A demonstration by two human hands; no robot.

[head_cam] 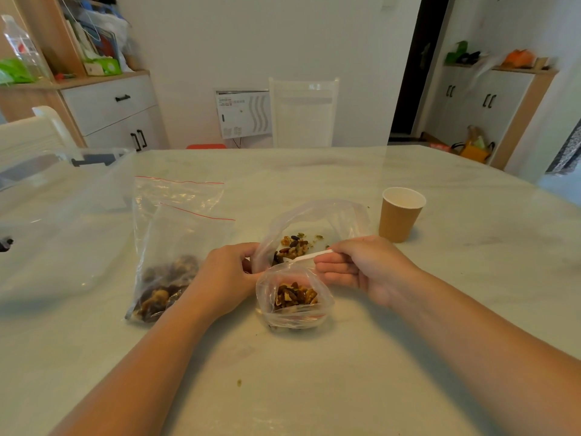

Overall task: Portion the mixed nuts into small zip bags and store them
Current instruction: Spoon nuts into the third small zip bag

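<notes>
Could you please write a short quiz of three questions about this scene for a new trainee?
1. True or false: the paper cup stands upright on the table.
2. What does the right hand hold? A) a white plastic spoon B) a knife C) a marker
3. Fill in: the left hand grips the rim of the ____ bag.

Key:
1. True.
2. A, the white plastic spoon, over the small zip bag of mixed nuts.
3. Large; this large clear bag lies open behind the small one.
</notes>
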